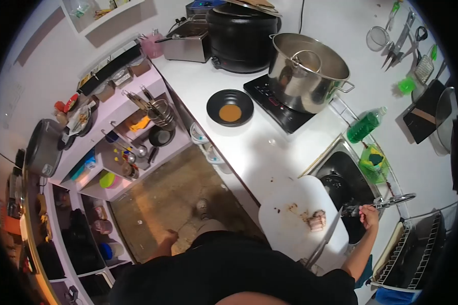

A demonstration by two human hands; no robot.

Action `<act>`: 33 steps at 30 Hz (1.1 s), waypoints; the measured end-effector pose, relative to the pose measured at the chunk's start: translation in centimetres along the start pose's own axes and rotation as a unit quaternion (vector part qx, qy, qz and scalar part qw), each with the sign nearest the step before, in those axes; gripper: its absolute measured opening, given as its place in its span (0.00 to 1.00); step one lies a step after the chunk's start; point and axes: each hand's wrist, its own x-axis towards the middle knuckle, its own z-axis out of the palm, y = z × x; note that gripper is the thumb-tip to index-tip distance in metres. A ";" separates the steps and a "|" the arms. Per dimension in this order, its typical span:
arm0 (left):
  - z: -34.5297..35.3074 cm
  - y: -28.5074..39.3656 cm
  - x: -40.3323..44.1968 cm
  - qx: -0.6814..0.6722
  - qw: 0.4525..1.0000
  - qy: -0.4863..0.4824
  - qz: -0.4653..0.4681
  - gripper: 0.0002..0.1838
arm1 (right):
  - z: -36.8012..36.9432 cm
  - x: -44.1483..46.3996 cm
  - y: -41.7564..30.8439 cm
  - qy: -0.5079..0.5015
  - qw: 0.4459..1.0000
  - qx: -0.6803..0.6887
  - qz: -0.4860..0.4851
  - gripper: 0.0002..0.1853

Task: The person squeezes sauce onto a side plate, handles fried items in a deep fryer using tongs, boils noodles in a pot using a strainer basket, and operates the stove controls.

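My right hand (pixel 369 216) reaches over the sink (pixel 336 157), beside the faucet (pixel 394 200). Its fingers are pinched together near something small, clear and shiny that I cannot make out. Just left of it, a white cutting board (pixel 280 216) lies partly over the sink's near end, with a piece of cooked-looking meat (pixel 317 221) and brown crumbs on top. A long metal utensil (pixel 324 245), like a knife or tongs, rests along the board's right side. My left hand (pixel 171 236) hangs low by my leg, away from the counter; its fingers are too small to read.
A black plate of brown sauce (pixel 230 113) stands by an induction cooker (pixel 290 120) carrying a large steel pot (pixel 306 81). Behind are a black soup kettle (pixel 241 40) and a fryer (pixel 187 44). A green soap bottle (pixel 364 126) stands beside the sink; a dish rack (pixel 417 254) is right.
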 end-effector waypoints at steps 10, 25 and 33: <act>-0.8 7.6 -2.4 -0.041 0.993 -0.072 0.083 0.11 | 0.2 -0.7 -0.8 0.140 0.969 -0.118 -0.165 0.10; -3.5 11.0 -7.2 0.045 0.992 -0.073 0.088 0.13 | -6.1 17.6 6.1 0.304 0.804 -0.510 -0.046 0.14; -1.8 9.8 -5.7 0.079 0.987 -0.121 0.070 0.14 | -3.9 -0.3 3.0 0.197 0.769 -0.607 -0.015 0.19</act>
